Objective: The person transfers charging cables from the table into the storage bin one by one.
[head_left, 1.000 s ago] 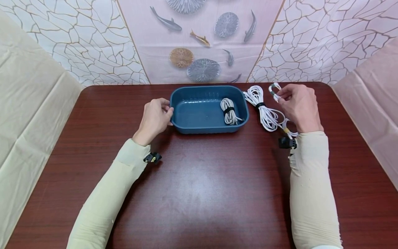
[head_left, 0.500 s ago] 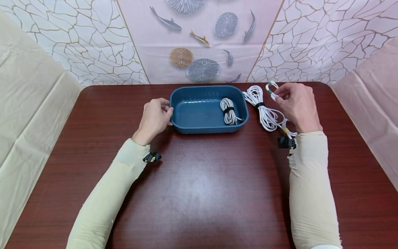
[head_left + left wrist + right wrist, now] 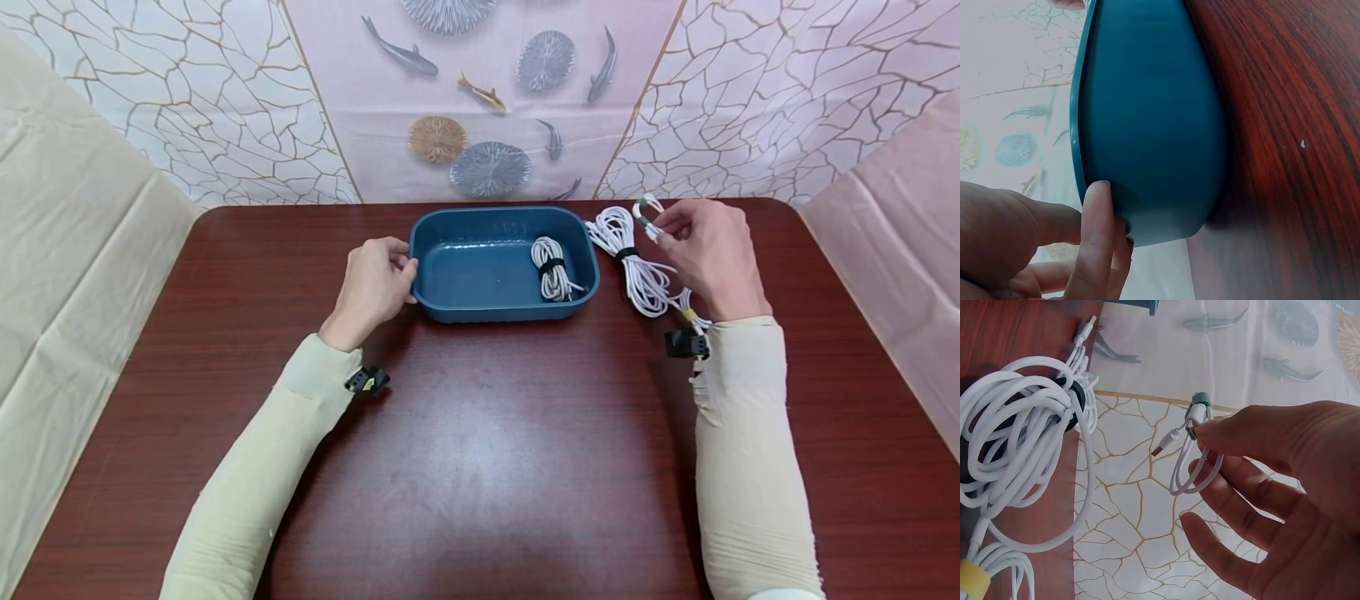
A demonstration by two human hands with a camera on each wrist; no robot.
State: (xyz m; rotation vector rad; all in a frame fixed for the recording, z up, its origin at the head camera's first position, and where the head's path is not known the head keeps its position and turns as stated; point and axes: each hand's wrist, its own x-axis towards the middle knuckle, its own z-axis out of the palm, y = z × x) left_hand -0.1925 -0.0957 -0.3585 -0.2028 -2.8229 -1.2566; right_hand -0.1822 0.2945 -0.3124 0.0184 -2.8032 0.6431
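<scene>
My left hand (image 3: 372, 283) pinches the rim at the left end of a blue rectangular plastic basin (image 3: 495, 313). In the left wrist view the thumb and fingers sit on either side of that rim. Inside the basin, towards its right end, lies a coiled pale cable (image 3: 555, 287) with a black strap. My right hand (image 3: 712, 254) holds a small coiled white USB cable (image 3: 1196, 415) with a green tie between thumb and fingertips. Its metal plug points away from the fingers. Under and left of this hand lies a larger white cable bundle (image 3: 643, 282), strapped in black.
A white cable with a yellow tie (image 3: 690, 315) lies near the right wrist, partly hidden by it. The dark red-brown table (image 3: 480, 433) extends in front of the basin. Patterned cloth (image 3: 491, 108) stands behind the table, with plain cloth at both sides.
My right hand has shifted slightly left, carrying the small white USB cable towards the basin. The left hand and the basin stay nearly still.
</scene>
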